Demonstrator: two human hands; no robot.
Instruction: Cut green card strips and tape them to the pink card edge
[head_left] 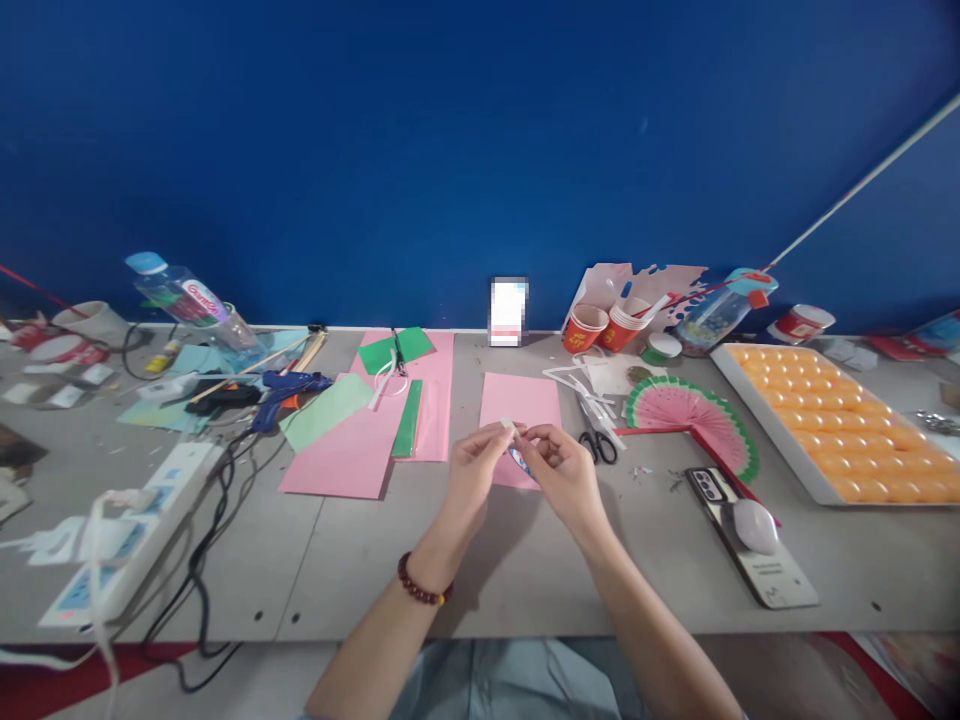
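My left hand is closed in a pinch, with a small pale strip at its fingertips. Close against it, my right hand is also closed, its fingertips meeting the left ones. A small blue-and-white oval thing shows beneath the right fingers; it looks held there, but its kind is partly hidden. Under both hands lies a pink sheet of paper on the grey table. Black-handled scissors rest just right of the right hand, beside white paper strips.
To the left are pink paper, green paper, a blue glue gun and a power strip. Right are paper cups, a watermelon-patterned paper fan, a phone and a tray of orange balls. A blue panel stands behind.
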